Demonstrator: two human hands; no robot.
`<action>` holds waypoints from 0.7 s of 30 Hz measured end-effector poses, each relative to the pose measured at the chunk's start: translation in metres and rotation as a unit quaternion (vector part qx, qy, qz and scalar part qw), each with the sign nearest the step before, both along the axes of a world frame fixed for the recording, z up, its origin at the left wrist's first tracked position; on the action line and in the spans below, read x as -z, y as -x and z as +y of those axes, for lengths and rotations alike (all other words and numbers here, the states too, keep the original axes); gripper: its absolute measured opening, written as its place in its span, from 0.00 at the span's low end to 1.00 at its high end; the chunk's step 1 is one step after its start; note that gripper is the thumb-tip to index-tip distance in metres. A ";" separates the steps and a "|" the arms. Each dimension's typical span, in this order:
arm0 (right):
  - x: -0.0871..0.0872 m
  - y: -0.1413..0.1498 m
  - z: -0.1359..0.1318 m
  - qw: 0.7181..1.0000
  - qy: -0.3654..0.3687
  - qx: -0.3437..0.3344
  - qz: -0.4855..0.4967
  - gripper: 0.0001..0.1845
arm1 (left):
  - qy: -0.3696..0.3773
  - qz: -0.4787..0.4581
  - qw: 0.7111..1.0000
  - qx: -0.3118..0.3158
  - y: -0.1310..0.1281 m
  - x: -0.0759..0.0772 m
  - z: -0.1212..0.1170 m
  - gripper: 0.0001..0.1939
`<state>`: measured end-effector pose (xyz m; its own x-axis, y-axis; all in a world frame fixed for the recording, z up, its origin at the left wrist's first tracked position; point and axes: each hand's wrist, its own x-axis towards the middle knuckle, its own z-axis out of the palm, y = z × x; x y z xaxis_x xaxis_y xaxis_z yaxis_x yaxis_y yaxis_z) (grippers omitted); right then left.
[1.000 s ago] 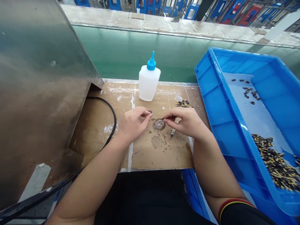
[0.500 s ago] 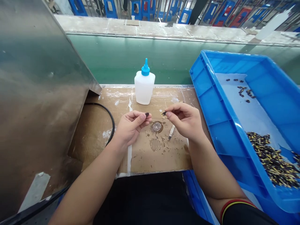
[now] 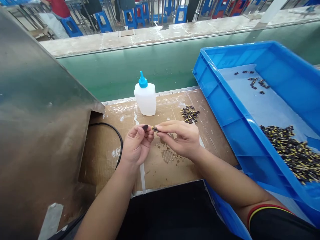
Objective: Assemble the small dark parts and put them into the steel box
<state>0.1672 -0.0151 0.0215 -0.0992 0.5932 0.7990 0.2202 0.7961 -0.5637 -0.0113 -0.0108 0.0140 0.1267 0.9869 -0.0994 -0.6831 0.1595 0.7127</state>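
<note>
My left hand [image 3: 137,144] pinches a small dark cap-like part [image 3: 145,127] between thumb and forefinger. My right hand [image 3: 180,138] pinches a small black and yellow part [image 3: 155,129] and holds its tip against the left hand's piece. Both hands hover just above the cardboard-covered work surface [image 3: 172,166]. A white glue bottle [image 3: 145,95] with a blue nozzle stands upright behind them. A small heap of the black and yellow parts [image 3: 190,114] lies on the cardboard to the right of the bottle.
A blue crate [image 3: 225,113] on the right holds many of the same parts [image 3: 291,146]. A slanted metal panel [image 3: 40,126] fills the left, with a black cable [image 3: 117,133] running from under it. A green conveyor belt [image 3: 160,66] runs behind the work surface.
My hands have come together so the two small parts meet; a second ago the right hand was down at a small round dish on the cardboard. The camera has tilted and shifted.
</note>
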 end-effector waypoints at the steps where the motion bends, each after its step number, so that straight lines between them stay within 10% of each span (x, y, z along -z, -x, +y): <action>1: 0.000 0.001 0.000 1.000 -0.005 0.000 0.000 0.09 | -0.004 0.001 1.000 0.000 -0.001 0.000 0.000 0.18; 21: 0.000 0.006 -0.004 0.997 -0.032 0.026 -0.062 0.07 | -0.012 0.066 0.997 -0.031 -0.001 0.010 -0.002 0.18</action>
<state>0.1615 -0.0194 0.0217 -0.1702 0.5477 0.8192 0.3273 0.8155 -0.4773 -0.0102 -0.0129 0.0044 0.0535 0.9948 -0.0869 -0.5918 0.1017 0.7996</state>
